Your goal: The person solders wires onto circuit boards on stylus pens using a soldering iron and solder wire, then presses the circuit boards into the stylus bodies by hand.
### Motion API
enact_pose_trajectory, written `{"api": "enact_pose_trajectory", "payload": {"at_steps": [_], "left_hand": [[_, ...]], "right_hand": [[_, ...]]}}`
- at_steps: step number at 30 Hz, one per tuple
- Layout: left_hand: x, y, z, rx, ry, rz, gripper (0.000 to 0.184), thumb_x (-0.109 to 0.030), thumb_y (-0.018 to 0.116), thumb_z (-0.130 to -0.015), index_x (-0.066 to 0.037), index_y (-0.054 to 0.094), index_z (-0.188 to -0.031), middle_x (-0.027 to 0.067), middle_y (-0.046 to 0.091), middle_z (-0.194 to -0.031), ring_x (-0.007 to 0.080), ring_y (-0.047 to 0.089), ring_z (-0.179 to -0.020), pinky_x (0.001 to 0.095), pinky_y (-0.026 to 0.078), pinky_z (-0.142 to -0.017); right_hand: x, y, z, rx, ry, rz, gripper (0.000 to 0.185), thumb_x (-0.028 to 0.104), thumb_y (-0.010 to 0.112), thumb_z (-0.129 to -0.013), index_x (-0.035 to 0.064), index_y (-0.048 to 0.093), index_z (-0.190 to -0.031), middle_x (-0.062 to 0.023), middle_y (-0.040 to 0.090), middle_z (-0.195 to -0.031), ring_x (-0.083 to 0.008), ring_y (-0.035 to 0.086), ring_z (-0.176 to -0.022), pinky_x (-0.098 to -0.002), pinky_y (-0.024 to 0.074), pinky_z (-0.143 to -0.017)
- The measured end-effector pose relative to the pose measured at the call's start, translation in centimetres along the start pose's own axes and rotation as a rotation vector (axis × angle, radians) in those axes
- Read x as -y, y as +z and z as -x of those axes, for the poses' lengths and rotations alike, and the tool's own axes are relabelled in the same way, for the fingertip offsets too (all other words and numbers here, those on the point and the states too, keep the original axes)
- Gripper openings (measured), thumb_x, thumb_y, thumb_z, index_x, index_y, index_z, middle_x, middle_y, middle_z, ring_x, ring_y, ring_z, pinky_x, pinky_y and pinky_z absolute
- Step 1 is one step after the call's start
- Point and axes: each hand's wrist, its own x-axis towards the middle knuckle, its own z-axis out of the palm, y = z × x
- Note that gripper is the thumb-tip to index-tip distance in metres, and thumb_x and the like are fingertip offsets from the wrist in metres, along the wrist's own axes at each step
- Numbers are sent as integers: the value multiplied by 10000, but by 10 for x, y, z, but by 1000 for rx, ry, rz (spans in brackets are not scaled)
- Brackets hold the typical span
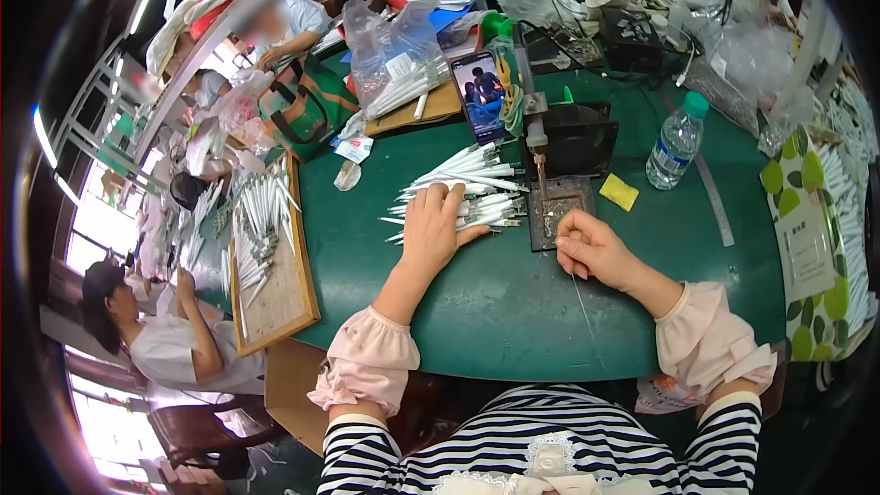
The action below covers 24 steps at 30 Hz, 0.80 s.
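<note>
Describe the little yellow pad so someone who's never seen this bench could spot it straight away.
On the green tabletop, find the dark metal tray beside the fingertips of the right hand. The yellow pad lies between that tray and the clear, green-capped bottle. It is small, four-sided and plain yellow, unlike either neighbour.

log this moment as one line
left hand: on white pen-shaped rods | right hand: pinching thin wire | dark tray: below soldering tip | yellow sponge: right of tray

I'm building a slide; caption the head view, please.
Left hand on white pen-like sticks, right hand pinching a thin wire over a green table.
</note>
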Motion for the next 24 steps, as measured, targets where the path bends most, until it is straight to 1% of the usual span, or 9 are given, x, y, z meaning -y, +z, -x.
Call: {"api": "enact_pose_trajectory", "payload": {"at_steps": [2,3,5,9,10,14,17,22,24], "left_hand": [[5,-15,1,-55,69,-7,713,-466,764,-589,-70,524,-1131,108,511,-1068,283,492,-946,393,398,-820],[-28,12,2,-113,40,88,723,-458,765,-589,-58,521,-1138,113,512,-1069,293,489,-956,398,395,-827],[-21,-5,4,-122,85,99,741,-442,766,-588,-34,514,-1152,123,512,-1071,313,483,-975,406,390,-841],[-15,-17,9,-110,145,153,617,-376,801,-552,-48,516,-990,107,502,-1029,304,478,-946,394,390,-825],[-18,-24,9,-84,130,172,508,-308,797,-576,-55,507,-908,108,505,-1009,305,479,-941,397,390,-823],[-17,-34,9,-15,179,232,374,-192,756,-618,-50,526,-876,103,518,-964,295,490,-924,395,392,-819],[-10,-26,11,35,157,257,348,-168,736,-639,-49,534,-896,96,527,-953,288,499,-915,380,392,-817],[-12,-29,2,-34,198,330,201,-52,696,-687,-29,561,-834,101,582,-967,290,553,-881,376,458,-746],[-12,-29,1,-45,194,325,210,-48,704,-690,-38,570,-852,99,591,-965,290,558,-868,372,453,-741]], "right_hand": [[1,11,-3,14,25,-41,85,127,508,-930,59,458,-934,-36,571,-641,-53,456,-456,-185,358,-418],[10,-13,19,1,95,49,84,127,508,-930,58,459,-933,-36,571,-640,-53,457,-456,-185,360,-419],[11,-4,13,4,100,41,84,126,507,-931,57,459,-932,-37,571,-638,-54,459,-456,-185,363,-421],[8,0,8,20,86,60,78,111,519,-925,51,471,-925,-34,574,-640,-54,482,-466,-185,378,-426],[7,0,7,24,100,46,76,111,520,-925,51,474,-926,-29,573,-645,-51,483,-471,-183,379,-428],[11,1,9,21,127,55,73,109,523,-924,53,476,-931,-19,571,-655,-45,484,-485,-180,383,-437],[9,0,9,19,133,58,92,123,531,-923,50,477,-931,-21,578,-664,-44,489,-495,-184,387,-446],[13,-1,9,16,166,72,108,140,548,-917,50,487,-913,-24,584,-670,-43,506,-519,-184,391,-458],[13,-2,9,20,177,57,105,128,555,-912,44,493,-918,-25,586,-683,-41,509,-533,-178,398,-473]]}}
